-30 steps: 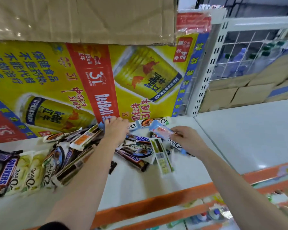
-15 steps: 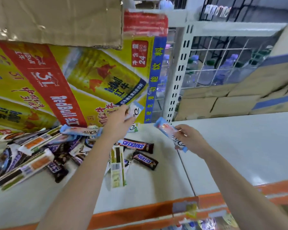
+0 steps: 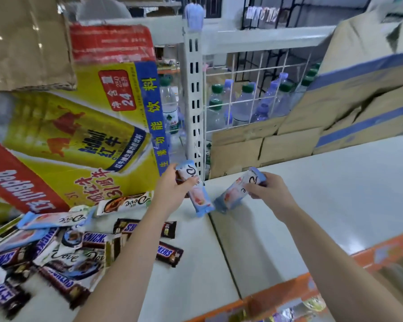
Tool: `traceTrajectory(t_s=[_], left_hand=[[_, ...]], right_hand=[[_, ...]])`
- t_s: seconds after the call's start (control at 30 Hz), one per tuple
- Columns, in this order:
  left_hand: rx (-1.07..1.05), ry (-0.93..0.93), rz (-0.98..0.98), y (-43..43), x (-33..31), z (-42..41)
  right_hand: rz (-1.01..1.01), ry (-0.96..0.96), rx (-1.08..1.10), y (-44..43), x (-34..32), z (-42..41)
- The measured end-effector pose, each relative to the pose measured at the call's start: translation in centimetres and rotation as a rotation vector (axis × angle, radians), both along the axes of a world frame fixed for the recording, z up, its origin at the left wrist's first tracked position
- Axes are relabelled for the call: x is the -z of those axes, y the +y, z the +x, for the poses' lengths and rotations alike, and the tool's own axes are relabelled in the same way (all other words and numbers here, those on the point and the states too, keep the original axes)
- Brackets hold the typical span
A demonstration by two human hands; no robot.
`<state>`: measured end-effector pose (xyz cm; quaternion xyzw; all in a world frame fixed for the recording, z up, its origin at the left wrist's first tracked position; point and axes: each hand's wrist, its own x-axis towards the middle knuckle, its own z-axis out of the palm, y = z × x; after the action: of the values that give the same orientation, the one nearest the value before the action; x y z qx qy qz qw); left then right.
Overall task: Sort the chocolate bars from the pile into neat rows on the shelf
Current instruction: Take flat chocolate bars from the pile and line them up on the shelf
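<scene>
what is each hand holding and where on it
The left hand grips a light blue Dove bar by its upper half. The right hand grips a second blue Dove bar near its upper end.

A single wide-angle view looks from the person's head, forward and down onto the flat white metal shelf [image 3: 335, 194]. It is near enough that both forearms rise from the frame's bottom edge. Mid-frame, near the shelf's rear edge, the left hand [image 3: 172, 190] and right hand [image 3: 268, 194] each grip a pale blue wrapped chocolate bar [image 3: 199, 201]. The orange front edge strip [image 3: 293, 285] crosses the lower right.
</scene>
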<state>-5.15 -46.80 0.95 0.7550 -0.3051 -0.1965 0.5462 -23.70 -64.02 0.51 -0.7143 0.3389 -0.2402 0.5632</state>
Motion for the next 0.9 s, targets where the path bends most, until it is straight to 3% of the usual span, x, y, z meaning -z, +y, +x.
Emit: traceTrajectory(t_s=[0.1, 0.3, 0.47, 0.63, 0.9], left_hand=[[-0.058, -0.002, -0.045, -2.6, 0.2, -1.3], [-0.266, 0.022, -0.114, -7.3, 0.7, -6.7], [-0.382, 0.105, -0.125, -8.3, 1.9, -10.4], [-0.412, -0.004, 0.05, -6.2, 2.4, -12.2], [-0.428, -0.219, 0.303, -3.7, 2.8, -12.8]], right_hand=[[0.029, -0.042, -0.051, -3.4, 0.4, -0.3], [-0.128, -0.07, -0.235, -11.1, -0.6, -2.5], [-0.426, 0.073, -0.544, -14.4, -1.0, -2.4], [-0.826, 0.171, -0.691, -14.6, 0.8, 1.1], [-0.995, 0.172, -0.699, -11.0, 2.4, 6.8]])
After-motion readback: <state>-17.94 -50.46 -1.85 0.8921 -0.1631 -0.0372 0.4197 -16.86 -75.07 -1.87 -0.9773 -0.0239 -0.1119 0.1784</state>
